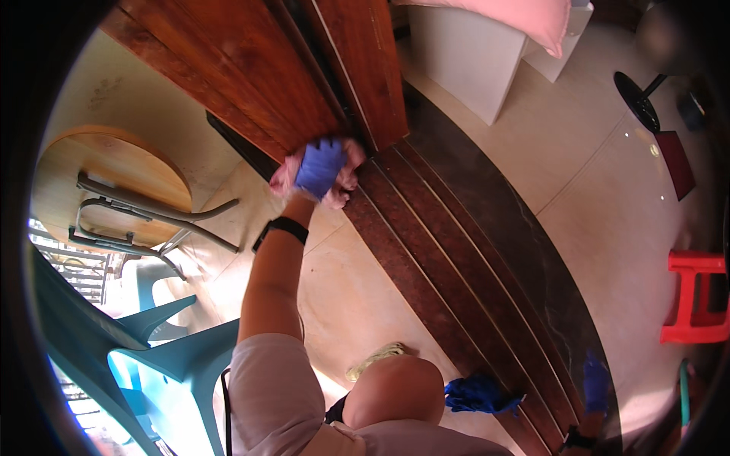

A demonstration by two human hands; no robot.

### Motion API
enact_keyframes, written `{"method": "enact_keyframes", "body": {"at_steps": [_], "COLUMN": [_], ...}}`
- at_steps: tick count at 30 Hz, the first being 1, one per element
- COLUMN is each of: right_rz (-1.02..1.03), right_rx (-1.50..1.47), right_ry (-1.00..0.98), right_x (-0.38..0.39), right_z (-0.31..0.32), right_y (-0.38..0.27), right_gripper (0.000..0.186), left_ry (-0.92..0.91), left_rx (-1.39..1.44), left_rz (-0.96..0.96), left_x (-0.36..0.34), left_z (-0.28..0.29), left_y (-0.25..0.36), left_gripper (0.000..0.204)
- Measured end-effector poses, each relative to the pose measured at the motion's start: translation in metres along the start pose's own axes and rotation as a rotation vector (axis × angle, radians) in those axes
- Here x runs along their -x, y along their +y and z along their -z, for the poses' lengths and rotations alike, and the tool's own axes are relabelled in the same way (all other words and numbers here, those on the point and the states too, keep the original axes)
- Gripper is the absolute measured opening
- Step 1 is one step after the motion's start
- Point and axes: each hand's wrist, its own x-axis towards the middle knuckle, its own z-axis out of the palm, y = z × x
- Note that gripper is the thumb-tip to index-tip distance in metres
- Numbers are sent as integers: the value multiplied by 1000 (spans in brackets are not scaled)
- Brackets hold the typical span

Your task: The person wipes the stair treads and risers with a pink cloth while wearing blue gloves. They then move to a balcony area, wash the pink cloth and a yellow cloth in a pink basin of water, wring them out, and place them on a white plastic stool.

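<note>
My left hand, in a blue-purple glove, presses a crumpled pink cloth against the lower end of a reddish-brown wooden door panel. The cloth bunches out on both sides of the glove, where the wood meets the dark red stone threshold. At the lower right my right hand, gloved in the same colour, rests with fingers stretched along the black stone border. It appears to hold nothing. A dark blue shaggy thing lies by my knee; its kind is unclear.
On the left a folded round table leans on its side near pale blue plastic chairs. A red stool stands at the right. White furniture with a pink cushion is at the top. Grooves run along the threshold.
</note>
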Motion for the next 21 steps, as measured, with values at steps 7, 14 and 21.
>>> {"method": "enact_keyframes", "body": {"at_steps": [7, 14, 21], "right_rz": [8, 36, -47], "right_rx": [250, 186, 19], "right_ry": [103, 71, 86], "right_x": [59, 57, 55], "right_z": [11, 10, 20], "right_y": [110, 82, 50], "right_gripper": [31, 32, 32], "left_ry": [414, 568, 46], "left_rx": [6, -236, -204], "left_rz": [453, 266, 62], "left_x": [-33, -93, -29], "left_z": [86, 99, -73], "left_y": [51, 45, 119], "left_gripper": [23, 55, 52]}}
